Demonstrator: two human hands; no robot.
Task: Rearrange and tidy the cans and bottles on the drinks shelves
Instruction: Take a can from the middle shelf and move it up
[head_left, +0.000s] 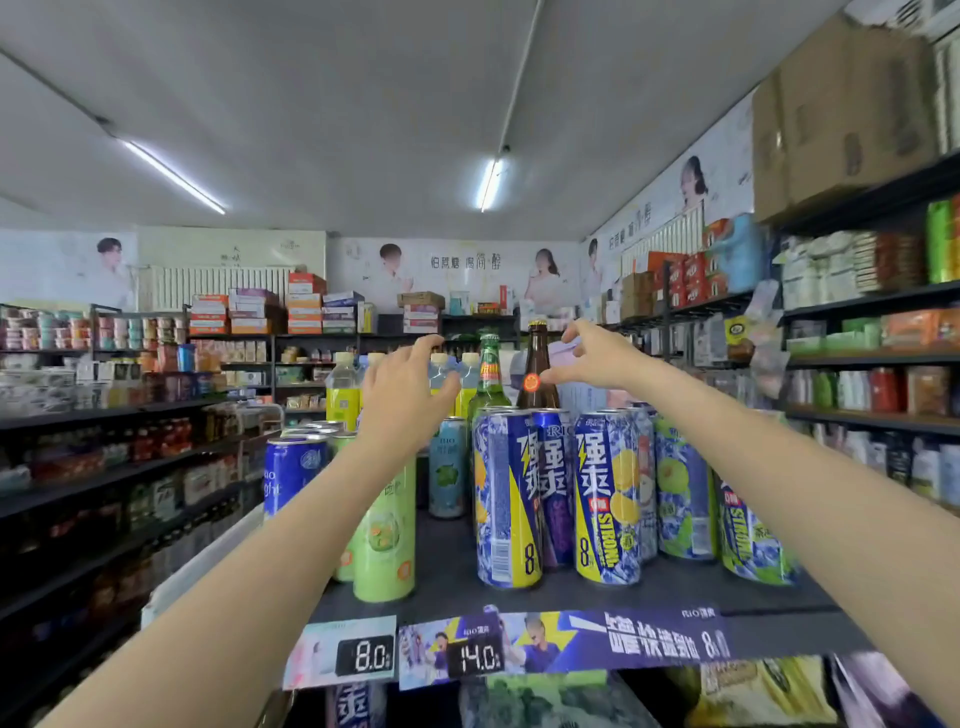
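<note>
Small shop, stocked shelves (862, 301), price tags (371, 656)

Blue-yellow cans (506, 499) & pale green cans (384, 535): metal w/ glossy printed skins, silver rims up top. Brown beer bottle (537, 364) & green beer bottle (488, 374) look like shiny glass; yellow drink bottles (343, 389) clear smooth plastic. Shelf (447, 566) is dark matt board, price strip (519, 647) glossy paper, cardboard boxes (841, 119) matt brown.
</note>
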